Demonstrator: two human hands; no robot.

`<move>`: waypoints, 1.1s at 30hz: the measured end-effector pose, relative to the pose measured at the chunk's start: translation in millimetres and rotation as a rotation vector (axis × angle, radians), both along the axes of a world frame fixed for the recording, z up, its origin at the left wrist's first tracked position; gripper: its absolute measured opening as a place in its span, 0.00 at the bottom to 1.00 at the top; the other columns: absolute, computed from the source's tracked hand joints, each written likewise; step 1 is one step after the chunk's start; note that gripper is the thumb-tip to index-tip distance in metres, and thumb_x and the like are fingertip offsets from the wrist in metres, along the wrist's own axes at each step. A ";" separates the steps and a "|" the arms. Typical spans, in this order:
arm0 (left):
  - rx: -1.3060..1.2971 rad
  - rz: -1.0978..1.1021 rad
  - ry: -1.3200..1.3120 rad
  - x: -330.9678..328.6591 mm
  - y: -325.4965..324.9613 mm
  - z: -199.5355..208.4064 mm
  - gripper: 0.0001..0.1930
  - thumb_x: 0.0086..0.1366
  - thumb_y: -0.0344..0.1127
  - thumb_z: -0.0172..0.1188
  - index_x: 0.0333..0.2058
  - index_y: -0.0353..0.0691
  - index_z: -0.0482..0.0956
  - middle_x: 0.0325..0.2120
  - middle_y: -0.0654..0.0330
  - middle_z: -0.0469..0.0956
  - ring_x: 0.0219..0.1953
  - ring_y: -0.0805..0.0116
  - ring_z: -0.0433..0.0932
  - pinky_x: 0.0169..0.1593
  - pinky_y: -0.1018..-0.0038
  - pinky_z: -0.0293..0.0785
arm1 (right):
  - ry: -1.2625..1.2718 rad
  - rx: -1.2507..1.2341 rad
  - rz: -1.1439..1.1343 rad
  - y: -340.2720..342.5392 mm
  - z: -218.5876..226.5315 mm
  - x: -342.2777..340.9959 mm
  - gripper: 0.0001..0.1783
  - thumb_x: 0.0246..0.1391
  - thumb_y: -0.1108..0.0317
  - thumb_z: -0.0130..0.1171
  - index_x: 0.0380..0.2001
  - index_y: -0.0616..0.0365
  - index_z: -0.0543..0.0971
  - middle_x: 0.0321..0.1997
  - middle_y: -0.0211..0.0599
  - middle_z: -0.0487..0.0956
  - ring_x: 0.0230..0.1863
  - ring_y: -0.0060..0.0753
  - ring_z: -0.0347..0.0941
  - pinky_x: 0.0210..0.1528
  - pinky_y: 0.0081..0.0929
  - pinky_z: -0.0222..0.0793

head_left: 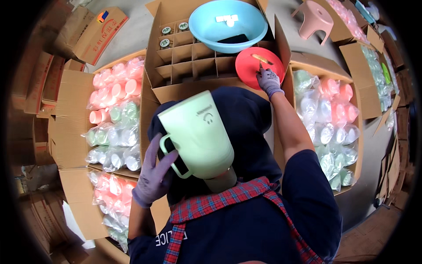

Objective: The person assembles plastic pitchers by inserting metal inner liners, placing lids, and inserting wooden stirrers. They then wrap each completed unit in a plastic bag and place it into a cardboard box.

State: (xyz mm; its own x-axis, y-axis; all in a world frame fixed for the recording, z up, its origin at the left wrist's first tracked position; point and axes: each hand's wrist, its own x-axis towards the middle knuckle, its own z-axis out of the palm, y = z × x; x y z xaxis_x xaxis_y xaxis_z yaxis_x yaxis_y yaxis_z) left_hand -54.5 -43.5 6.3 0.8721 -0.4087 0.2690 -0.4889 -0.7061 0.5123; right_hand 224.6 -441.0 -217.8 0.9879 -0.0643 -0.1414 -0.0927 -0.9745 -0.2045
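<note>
A light green handled tumbler (200,136) with a small smiling-face print tilts across my lap, its narrower grey lower part (222,180) towards me. My left hand (151,178), in a purple-grey glove, is at the tumbler's handle with fingers spread and the thumb reaching across it. Ahead to the right, my gloved right hand (269,81) reaches over a red plate (246,75). Its fingers are drawn together around a small dark thing I cannot make out. A thin tan-and-white strip (262,58) lies on the plate just beyond the fingertips.
A divided cardboard box (182,75) stands ahead, holding several jar-like items and carrying a blue basin (206,33) with a dark flat object inside. Open cartons of bagged pink, green and white cups (118,90) (329,110) flank me. A pink stool (314,20) stands far right.
</note>
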 end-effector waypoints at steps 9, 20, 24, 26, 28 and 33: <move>-0.186 -0.051 -0.323 47.7 -54.2 17.3 0.27 0.44 0.46 0.80 0.21 0.35 0.69 0.58 0.42 0.73 0.60 0.36 0.71 0.60 0.45 0.63 | -0.014 1.489 0.291 21.8 180.6 -168.1 0.49 0.52 0.44 0.68 0.68 0.62 0.62 0.72 0.50 0.63 0.74 0.44 0.56 0.73 0.40 0.49; -0.439 0.027 0.255 -25.7 -74.7 4.5 0.21 0.55 0.34 0.71 0.46 0.32 0.81 0.66 0.35 0.60 0.69 0.41 0.61 0.69 0.59 0.58 | -0.193 1.030 0.626 100.4 228.6 -167.3 0.28 0.48 0.63 0.68 0.54 0.60 0.79 0.54 0.48 0.80 0.56 0.48 0.77 0.60 0.36 0.70; -0.376 0.106 0.122 -24.4 -57.5 -13.7 0.27 0.58 0.36 0.69 0.54 0.31 0.76 0.67 0.35 0.58 0.70 0.39 0.58 0.71 0.57 0.53 | -0.136 1.058 0.681 152.8 210.4 -135.5 0.22 0.52 0.64 0.65 0.51 0.60 0.80 0.49 0.49 0.82 0.51 0.48 0.79 0.56 0.36 0.73; -0.262 0.051 0.059 -11.8 -60.6 -15.3 0.35 0.58 0.52 0.68 0.57 0.31 0.71 0.67 0.32 0.54 0.70 0.31 0.52 0.71 0.48 0.47 | -0.210 1.011 0.662 169.0 189.1 -128.0 0.20 0.55 0.66 0.62 0.50 0.62 0.80 0.49 0.49 0.82 0.50 0.48 0.79 0.56 0.36 0.72; -0.292 0.016 -0.009 -5.4 -54.8 -19.8 0.36 0.56 0.58 0.68 0.52 0.31 0.74 0.66 0.31 0.53 0.68 0.28 0.52 0.69 0.39 0.46 | -0.242 0.948 0.636 171.2 187.7 -125.1 0.18 0.57 0.69 0.58 0.50 0.64 0.79 0.48 0.50 0.82 0.50 0.51 0.78 0.58 0.37 0.70; -0.504 -0.149 -0.091 23.7 -28.5 -39.4 0.27 0.54 0.60 0.69 0.31 0.38 0.77 0.63 0.37 0.62 0.66 0.31 0.58 0.66 0.38 0.52 | -0.382 0.891 0.588 143.0 163.2 -138.3 0.18 0.62 0.68 0.46 0.48 0.68 0.78 0.47 0.51 0.81 0.51 0.55 0.76 0.61 0.46 0.66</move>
State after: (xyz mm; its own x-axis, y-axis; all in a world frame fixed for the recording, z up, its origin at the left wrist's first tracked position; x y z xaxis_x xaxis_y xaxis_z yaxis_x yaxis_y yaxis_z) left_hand -30.8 -72.0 -33.0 0.7785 -0.3265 0.5359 -0.6233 -0.3033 0.7207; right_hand 86.3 -298.0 -54.6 0.8199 0.3966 0.4128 0.5489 -0.3399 -0.7637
